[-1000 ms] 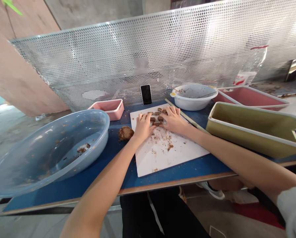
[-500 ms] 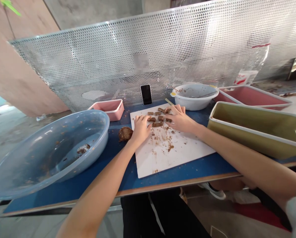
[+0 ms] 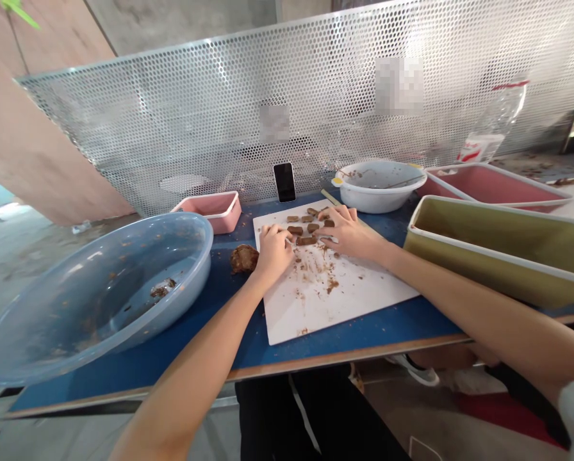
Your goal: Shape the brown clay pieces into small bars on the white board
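Observation:
Several short brown cylinder-shaped pieces lie in loose rows on a white board (image 3: 296,314) smeared with brown crumbs. My left hand (image 3: 274,251) rests at the board's left side, fingers bent, their tips by the left end of the nearest brown piece (image 3: 307,241). Opposite, my right hand (image 3: 347,235) reaches over the pieces with its fingers spread, fingertips at that piece's right end. Neither hand lifts anything. Another brown piece (image 3: 295,230) lies just behind, and part of the group is hidden by my right hand. Left of the board sits a brown lump (image 3: 244,258).
A large blue basin (image 3: 176,307) stands at left, a small pink bin (image 3: 229,218) behind it. A phone (image 3: 284,182) leans on the perforated metal screen (image 3: 186,128). At right are a white basin (image 3: 378,200), a pink tray (image 3: 508,186), an olive bin (image 3: 489,262) and a plastic bottle (image 3: 493,128).
My right hand's fingers have moved slightly nearer, to the right end of the nearest piece. My left hand has barely moved. The pieces look slightly more closely lined up.

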`<state>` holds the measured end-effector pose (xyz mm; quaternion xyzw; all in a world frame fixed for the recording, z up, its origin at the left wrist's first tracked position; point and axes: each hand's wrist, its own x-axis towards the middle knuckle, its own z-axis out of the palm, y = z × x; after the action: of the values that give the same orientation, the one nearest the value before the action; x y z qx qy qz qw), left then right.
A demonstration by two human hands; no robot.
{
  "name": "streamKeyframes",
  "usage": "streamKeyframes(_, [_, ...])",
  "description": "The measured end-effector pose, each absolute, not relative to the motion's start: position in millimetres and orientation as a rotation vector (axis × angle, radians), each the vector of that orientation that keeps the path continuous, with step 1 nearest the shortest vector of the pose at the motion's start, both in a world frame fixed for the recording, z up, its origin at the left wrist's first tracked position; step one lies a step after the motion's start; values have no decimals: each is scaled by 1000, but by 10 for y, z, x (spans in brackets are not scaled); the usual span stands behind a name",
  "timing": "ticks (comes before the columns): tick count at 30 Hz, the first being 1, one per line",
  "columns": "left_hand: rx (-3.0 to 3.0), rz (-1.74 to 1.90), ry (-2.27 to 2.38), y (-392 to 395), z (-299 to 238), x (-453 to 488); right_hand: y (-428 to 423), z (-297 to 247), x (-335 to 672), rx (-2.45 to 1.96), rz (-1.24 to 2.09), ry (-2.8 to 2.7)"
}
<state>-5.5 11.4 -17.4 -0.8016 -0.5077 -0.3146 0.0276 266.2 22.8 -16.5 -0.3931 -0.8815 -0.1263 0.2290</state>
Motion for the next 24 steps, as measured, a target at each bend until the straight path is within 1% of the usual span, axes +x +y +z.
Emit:
streamKeyframes(10, [-2501, -730, -1619, 42, -154, -27, 88, -111, 2424, -1040, -382, -2528])
streamKeyframes(17, [-2510, -724, -1682, 12, -109, -5, 79, -143, 2369, -1043, -439, -2555])
streamKeyframes(24, [-2528, -735, -1700, 25, -102, -8, 92, -179, 2371, -1000, -422, -2548])
